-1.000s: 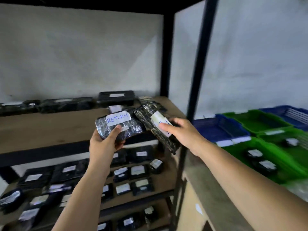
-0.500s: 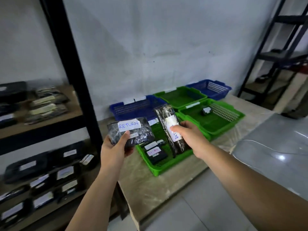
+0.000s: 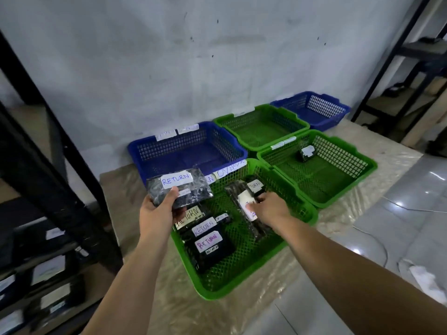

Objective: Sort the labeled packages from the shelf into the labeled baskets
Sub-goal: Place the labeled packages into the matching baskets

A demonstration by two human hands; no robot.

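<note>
Head view, layout: five mesh baskets sit on the desk (image 3: 242,310) against the wall, each with a paper tag on its rim, so a package's label can be matched to a basket by reading.
Head view, nearest basket: the green basket (image 3: 285,247) at centre frame already holds several dark packages marked RETURN (image 3: 208,239), lying flat at its left side; I judge it to be the return basket.
Head view, other baskets: the blue basket (image 3: 154,153) behind it looks empty; the right green basket (image 3: 362,170) holds one small package (image 3: 306,153).
Head view, left hand: the left hand (image 3: 158,213) is closed around a dark package with a RETURN label (image 3: 177,187), thumb on its face, held label-up above the basket's left rim, probably waiting its turn.
Head view, right hand: the right hand (image 3: 271,209) grips a long dark package (image 3: 244,209), low inside the green basket, thumb on its white label; its writing is mostly covered.
Head view, step: placing the long package, judged from how low it sits; whether it touches the basket floor is unclear.
Head view, shelf: the shelf (image 3: 43,274) at lower left holds more labelled packages, so much sorting remains.
</note>
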